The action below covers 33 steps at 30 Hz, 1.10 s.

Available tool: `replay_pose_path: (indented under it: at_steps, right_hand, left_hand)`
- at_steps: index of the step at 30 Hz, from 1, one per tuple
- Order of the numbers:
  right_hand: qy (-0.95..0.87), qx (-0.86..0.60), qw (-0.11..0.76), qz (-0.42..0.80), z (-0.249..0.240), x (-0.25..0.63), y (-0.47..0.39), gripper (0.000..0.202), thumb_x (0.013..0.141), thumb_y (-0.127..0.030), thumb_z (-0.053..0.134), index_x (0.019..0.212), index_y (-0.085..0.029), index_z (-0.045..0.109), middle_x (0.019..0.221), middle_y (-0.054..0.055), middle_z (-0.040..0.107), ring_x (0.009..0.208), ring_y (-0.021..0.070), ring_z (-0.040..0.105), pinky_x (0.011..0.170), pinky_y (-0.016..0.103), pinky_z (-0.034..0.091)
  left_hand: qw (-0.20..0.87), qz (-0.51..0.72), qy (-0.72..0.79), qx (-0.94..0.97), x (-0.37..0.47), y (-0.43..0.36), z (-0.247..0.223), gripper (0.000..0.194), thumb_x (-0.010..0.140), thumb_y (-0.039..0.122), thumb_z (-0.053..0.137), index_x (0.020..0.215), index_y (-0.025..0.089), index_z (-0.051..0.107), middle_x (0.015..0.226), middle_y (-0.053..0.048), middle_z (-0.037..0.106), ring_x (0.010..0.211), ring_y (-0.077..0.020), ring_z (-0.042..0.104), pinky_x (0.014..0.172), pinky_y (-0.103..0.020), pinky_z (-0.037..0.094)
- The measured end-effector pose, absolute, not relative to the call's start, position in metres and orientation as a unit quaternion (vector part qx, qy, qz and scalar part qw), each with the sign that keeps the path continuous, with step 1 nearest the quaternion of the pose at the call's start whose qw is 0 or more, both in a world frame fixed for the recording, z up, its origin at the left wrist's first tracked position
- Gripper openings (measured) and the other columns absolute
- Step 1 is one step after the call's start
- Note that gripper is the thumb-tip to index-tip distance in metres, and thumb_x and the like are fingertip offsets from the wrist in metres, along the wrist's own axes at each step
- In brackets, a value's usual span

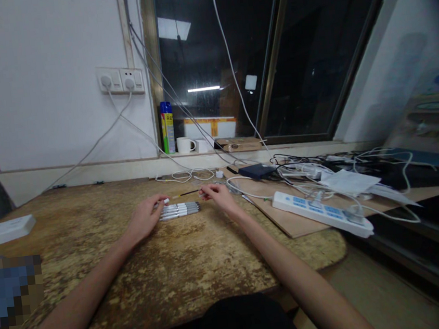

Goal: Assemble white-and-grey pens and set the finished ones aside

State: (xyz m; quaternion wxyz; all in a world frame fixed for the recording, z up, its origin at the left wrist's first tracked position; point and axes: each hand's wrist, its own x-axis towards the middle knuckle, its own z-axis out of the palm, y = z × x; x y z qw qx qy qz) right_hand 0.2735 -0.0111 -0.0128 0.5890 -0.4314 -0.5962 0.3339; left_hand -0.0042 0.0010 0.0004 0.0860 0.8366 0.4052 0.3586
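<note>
Several white and grey pens (180,210) lie side by side on the worn wooden table (169,279). At their left end is my left hand (146,217), its fingers closed on a small white piece (166,201). My right hand (218,196) is beyond the pens' right end, with thumb and fingers pinched on the end of a thin dark refill (189,193). The refill points left toward the white piece, above the table behind the pens. Its left part looks pale and yellowish.
A white power strip (322,213) and a brown board (284,223) lie at the right, with tangled cables and a black box (257,171). Another white strip (9,232) is at the far left. A mug (184,145) and spray can (167,128) stand on the sill.
</note>
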Motion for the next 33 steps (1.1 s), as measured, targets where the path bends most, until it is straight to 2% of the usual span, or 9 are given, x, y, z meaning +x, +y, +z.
replay_pose_path:
  at_steps: [8,15,21,25,33]
  right_hand:
    - [-0.532,-0.432,0.614,0.391,-0.0114,0.2744,-0.0136,0.045,0.077,-0.058,0.072,0.077,-0.013,0.075,0.085,0.011,0.077,0.067,0.0153,0.065,0.068,0.028,0.052]
    - [-0.532,-0.431,0.615,0.390,-0.0128,0.2763,-0.0125,0.046,0.080,-0.058,0.070,0.074,-0.013,0.075,0.077,0.010,0.075,0.061,0.0137,0.062,0.064,0.026,0.049]
    - [-0.564,-0.420,0.604,0.375,-0.0138,0.2755,-0.0116,0.049,0.079,-0.063,0.070,0.084,-0.015,0.076,0.094,0.011,0.078,0.074,0.0177,0.068,0.074,0.031,0.054]
    - [-0.616,-0.412,0.585,0.329,-0.0168,0.2759,-0.0071,0.044,0.082,-0.058,0.069,0.087,-0.016,0.077,0.089,0.009,0.077,0.079,0.0195,0.067,0.082,0.033,0.053]
    - [-0.626,-0.432,0.580,0.291,-0.0154,0.2774,-0.0077,0.034,0.079,-0.046,0.072,0.091,-0.015,0.077,0.082,0.007,0.075,0.078,0.0182,0.066,0.079,0.030,0.052]
  left_hand:
    - [0.088,0.352,0.411,0.836,-0.0045,0.0018,-0.0003,0.043,0.100,0.044,0.041,0.118,0.019,0.071,0.118,-0.010,0.075,0.109,-0.0299,0.067,0.098,-0.042,0.049]
    - [0.095,0.348,0.406,0.840,-0.0053,0.0035,-0.0020,0.042,0.100,0.044,0.042,0.120,0.020,0.071,0.120,-0.010,0.074,0.110,-0.0304,0.067,0.099,-0.043,0.048]
    - [0.098,0.351,0.410,0.836,-0.0037,0.0011,-0.0001,0.043,0.100,0.045,0.043,0.119,0.019,0.071,0.121,-0.011,0.074,0.112,-0.0305,0.067,0.101,-0.043,0.048]
    - [0.103,0.352,0.410,0.835,-0.0033,0.0018,-0.0003,0.042,0.099,0.046,0.044,0.118,0.020,0.072,0.121,-0.011,0.074,0.112,-0.0305,0.067,0.102,-0.044,0.048]
    - [0.097,0.356,0.404,0.837,-0.0044,0.0048,-0.0026,0.039,0.099,0.043,0.045,0.118,0.021,0.072,0.121,-0.010,0.074,0.112,-0.0299,0.067,0.103,-0.044,0.048]
